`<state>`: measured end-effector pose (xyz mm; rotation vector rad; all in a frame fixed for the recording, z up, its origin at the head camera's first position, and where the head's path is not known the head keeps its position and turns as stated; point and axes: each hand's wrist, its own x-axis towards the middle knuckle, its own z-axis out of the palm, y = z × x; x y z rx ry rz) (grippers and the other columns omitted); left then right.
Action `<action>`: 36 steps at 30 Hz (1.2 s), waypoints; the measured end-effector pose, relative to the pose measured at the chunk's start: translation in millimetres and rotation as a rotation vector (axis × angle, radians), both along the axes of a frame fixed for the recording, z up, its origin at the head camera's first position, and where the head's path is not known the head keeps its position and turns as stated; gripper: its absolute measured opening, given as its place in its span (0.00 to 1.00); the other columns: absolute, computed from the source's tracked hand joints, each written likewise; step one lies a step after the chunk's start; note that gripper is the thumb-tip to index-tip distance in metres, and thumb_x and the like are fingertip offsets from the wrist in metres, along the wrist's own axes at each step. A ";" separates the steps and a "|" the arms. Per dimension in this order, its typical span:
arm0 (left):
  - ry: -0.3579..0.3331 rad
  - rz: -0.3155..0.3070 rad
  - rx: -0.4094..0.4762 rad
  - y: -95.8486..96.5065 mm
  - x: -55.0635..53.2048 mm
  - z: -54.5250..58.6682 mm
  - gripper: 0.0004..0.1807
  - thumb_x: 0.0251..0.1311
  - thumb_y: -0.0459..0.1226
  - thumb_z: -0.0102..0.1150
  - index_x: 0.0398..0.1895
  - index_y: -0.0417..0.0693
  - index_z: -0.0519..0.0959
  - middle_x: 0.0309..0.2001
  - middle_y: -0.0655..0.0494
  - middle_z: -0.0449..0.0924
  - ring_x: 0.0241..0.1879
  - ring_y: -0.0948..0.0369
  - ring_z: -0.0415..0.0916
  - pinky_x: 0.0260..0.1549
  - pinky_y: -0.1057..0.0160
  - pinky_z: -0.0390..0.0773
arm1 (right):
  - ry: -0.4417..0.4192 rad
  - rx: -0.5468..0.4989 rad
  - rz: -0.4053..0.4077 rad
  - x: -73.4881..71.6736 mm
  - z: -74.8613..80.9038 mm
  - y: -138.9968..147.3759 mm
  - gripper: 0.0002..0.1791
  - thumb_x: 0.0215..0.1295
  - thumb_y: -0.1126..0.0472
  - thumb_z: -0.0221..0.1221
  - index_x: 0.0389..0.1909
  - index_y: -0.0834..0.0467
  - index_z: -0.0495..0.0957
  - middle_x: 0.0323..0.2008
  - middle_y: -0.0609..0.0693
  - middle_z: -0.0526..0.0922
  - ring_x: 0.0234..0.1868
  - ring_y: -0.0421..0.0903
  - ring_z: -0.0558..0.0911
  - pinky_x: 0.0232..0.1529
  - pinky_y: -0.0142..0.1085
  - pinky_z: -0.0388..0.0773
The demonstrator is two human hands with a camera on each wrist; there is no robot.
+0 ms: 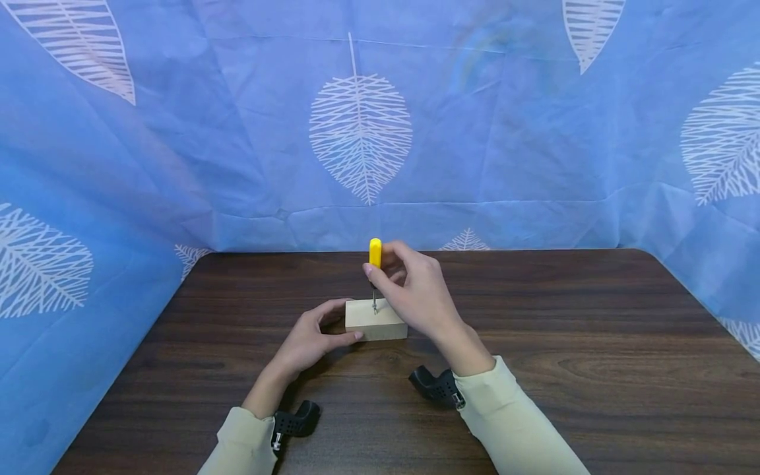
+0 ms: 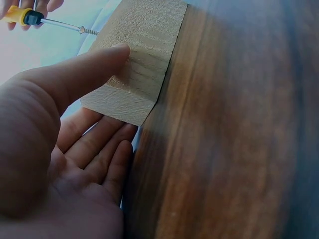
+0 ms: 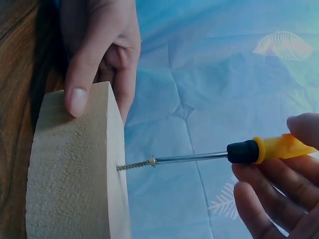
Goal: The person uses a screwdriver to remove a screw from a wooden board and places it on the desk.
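Note:
A pale wooden block (image 1: 377, 330) lies on the table, and a screw (image 3: 135, 165) stands upright in its top face with most of its thread showing. My left hand (image 1: 309, 340) grips the block's left end, thumb on the near side and fingers behind. Above the block my right hand (image 1: 424, 287) holds a screwdriver (image 1: 375, 254) by its yellow handle, between thumb and fingers. The screwdriver's steel shaft (image 3: 189, 158) points straight down, its tip at the screw head. In the left wrist view the screw and shaft (image 2: 60, 24) line up.
The dark wood-grain table (image 1: 564, 343) extends around the block on all sides. Blue cloth (image 1: 249, 132) with white leaf prints hangs behind and beside it. Black wrist mounts (image 1: 297, 420) sit at both sleeve cuffs.

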<state>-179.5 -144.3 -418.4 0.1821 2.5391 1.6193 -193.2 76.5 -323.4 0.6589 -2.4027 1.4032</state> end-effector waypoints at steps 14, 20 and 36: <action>-0.024 0.017 -0.010 0.3 -1.8 0.5 0.35 0.63 0.46 0.79 0.73 0.61 0.78 0.73 0.55 0.79 0.76 0.46 0.71 0.76 0.31 0.64 | 0.068 0.110 -0.032 2.8 2.9 -4.6 0.11 0.78 0.55 0.65 0.54 0.55 0.84 0.41 0.48 0.90 0.38 0.42 0.88 0.44 0.40 0.88; -0.022 0.015 -0.011 0.0 -0.8 0.6 0.35 0.63 0.47 0.79 0.73 0.61 0.78 0.73 0.54 0.79 0.77 0.46 0.70 0.77 0.31 0.63 | 0.104 0.178 -0.035 5.2 4.3 -5.6 0.11 0.80 0.55 0.63 0.54 0.56 0.84 0.42 0.49 0.91 0.38 0.43 0.87 0.41 0.42 0.85; -0.028 0.017 -0.006 -0.6 -0.9 -0.4 0.34 0.62 0.45 0.79 0.72 0.61 0.79 0.71 0.56 0.80 0.75 0.49 0.72 0.77 0.33 0.64 | 0.143 0.117 -0.066 2.8 1.7 -9.5 0.15 0.74 0.51 0.69 0.52 0.54 0.82 0.40 0.47 0.92 0.37 0.42 0.90 0.42 0.40 0.88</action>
